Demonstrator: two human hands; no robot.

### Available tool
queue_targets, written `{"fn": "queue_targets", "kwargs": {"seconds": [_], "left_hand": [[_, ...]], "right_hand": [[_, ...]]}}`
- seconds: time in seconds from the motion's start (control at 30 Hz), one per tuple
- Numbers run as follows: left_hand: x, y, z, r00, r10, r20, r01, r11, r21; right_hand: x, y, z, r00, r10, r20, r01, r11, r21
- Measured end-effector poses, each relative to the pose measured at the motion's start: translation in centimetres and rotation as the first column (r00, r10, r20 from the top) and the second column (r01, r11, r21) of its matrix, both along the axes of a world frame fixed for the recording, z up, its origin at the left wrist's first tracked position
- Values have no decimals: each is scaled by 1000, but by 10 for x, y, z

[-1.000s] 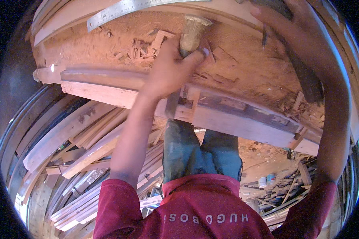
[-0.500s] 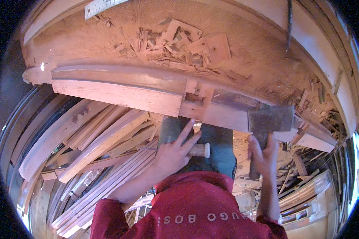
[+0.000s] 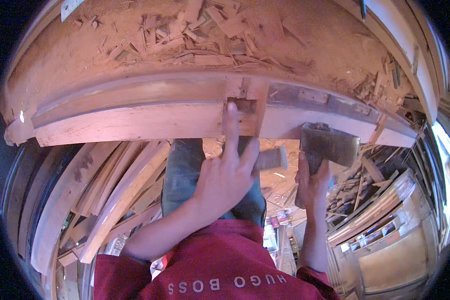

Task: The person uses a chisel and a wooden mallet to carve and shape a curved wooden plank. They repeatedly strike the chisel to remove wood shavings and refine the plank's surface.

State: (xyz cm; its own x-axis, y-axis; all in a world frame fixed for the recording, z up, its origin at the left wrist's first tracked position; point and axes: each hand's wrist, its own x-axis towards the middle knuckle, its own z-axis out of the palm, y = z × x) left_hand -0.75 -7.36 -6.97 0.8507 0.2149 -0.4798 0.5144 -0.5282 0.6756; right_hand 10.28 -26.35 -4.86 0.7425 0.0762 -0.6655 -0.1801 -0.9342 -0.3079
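Two hands have dropped from the bench [image 3: 135,125] top to its front edge at frame centre: the left hand [image 3: 225,175] fingers the mortise [image 3: 242,105] while gripping a chisel [image 3: 270,160], and the right hand [image 3: 312,182] clasps a hammer [image 3: 330,145], lowered beside it.

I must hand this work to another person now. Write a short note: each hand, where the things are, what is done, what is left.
Left hand: grips a chisel by the wooden handle, index finger stretched up onto the edge of the wooden beam, right at the mortise.
Right hand: holds a hammer with a heavy block head, head level with the beam's lower edge, not striking.
Things: the beam lies across the workbench; wood chips cover the bench behind it.
Done: a notch is cut open in the beam; how deep, I cannot tell.
Left: probably more chiselling there; check the mortise first.
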Motion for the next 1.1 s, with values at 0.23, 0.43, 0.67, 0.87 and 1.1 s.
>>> {"fn": "queue_targets", "kwargs": {"seconds": [0.23, 0.43, 0.67, 0.87, 1.1], "left_hand": [[-6, -20, 18, 970, -36, -240, 15, 996, -90], [-32, -40, 38, 971, -233, -60, 218, 958, -188], [-8, -64, 41, 580, -712, 395, 733, 668, 129], [11, -53, 3, 451, -838, 306, 852, 507, 132], [5, -52, -8, 203, -950, 238, 971, 227, 77]], "right_hand": [[-12, -4, -8, 997, -62, 37, 58, 993, 101], [-19, -16, -22, 986, -135, 94, 102, 950, 297], [-86, -74, -40, 864, -503, -13, 445, 753, 484], [-159, -103, -42, 763, -638, -108, 613, 659, 436], [-230, -90, -51, 675, -726, -135, 708, 584, 399]]}}
